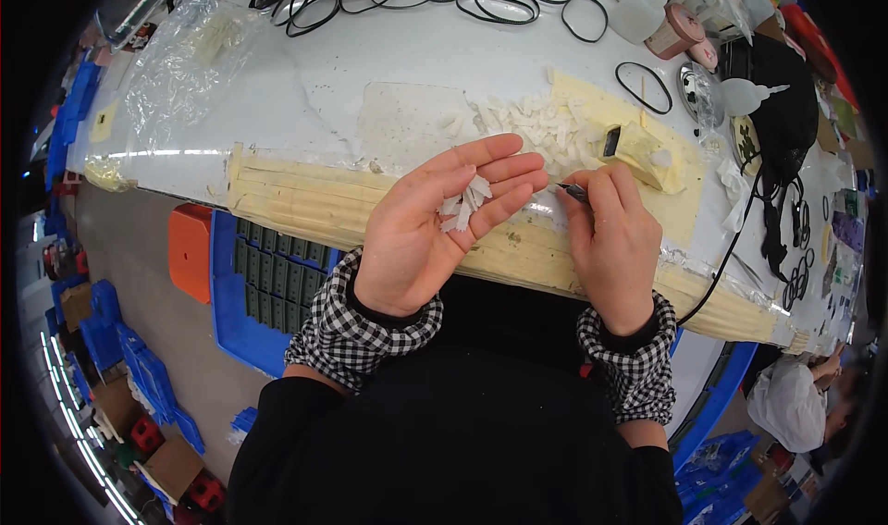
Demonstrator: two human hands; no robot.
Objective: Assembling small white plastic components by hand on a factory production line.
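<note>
Palm up, my left hand (430, 215) is cupped above the padded table edge, with several small white strips (467, 203) resting in the palm and against the fingers. To its right, my right hand (615, 238) pinches a small dark pointed piece (574, 192) between thumb and forefinger; most of it is hidden. Just beyond both hands, a loose pile of white strips (546, 123) lies on the table. A yellow-taped block (643, 155) with a dark opening stands beside the pile on a yellow sheet (680, 220).
Black rubber-like loops (499, 2) cover the far side, with one loop (645, 87) nearer. At right are a pink container (677, 30), a black bag (784, 99) and a cable (731, 247). A clear plastic bag (190, 72) lies left; below stands a blue crate (222, 294) of dark parts.
</note>
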